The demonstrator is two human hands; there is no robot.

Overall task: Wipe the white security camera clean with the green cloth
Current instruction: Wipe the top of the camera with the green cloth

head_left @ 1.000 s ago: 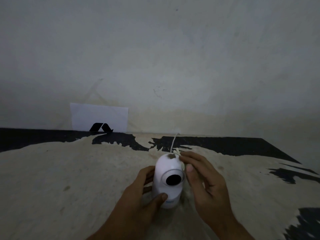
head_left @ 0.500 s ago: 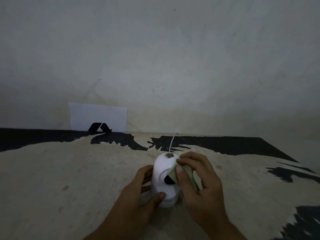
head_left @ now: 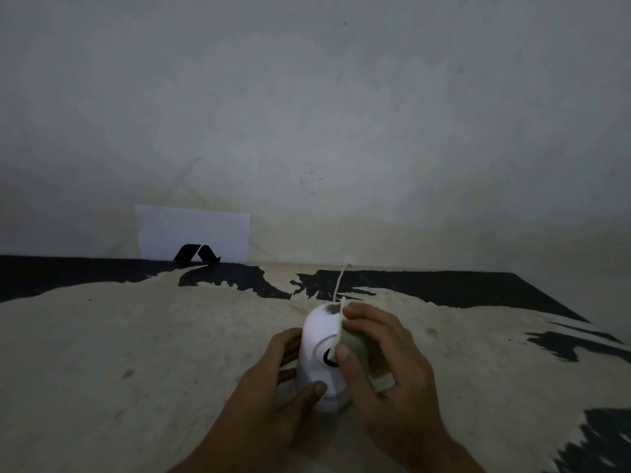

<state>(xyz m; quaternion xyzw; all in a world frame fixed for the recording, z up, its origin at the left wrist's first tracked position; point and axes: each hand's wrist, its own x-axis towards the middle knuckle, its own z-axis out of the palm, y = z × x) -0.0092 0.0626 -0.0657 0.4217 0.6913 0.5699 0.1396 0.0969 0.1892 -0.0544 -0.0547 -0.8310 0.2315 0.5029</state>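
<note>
The white security camera (head_left: 319, 339) stands upright on the worn table, its dark lens facing me and half covered. My left hand (head_left: 273, 380) wraps its lower left side, thumb across the base. My right hand (head_left: 382, 356) presses the pale green cloth (head_left: 355, 343) against the camera's right side and over part of the lens. A thin white cable (head_left: 339, 281) runs from the camera's top toward the wall.
The table (head_left: 136, 353) is beige with black worn patches along the back and right edge. A white card with a black mark (head_left: 193, 233) leans against the wall at the back left. The wall stands close behind the table.
My right hand brought the green cloth onto the camera's right side and lens, and has since slid it further up. The left hand keeps its hold on the base.
</note>
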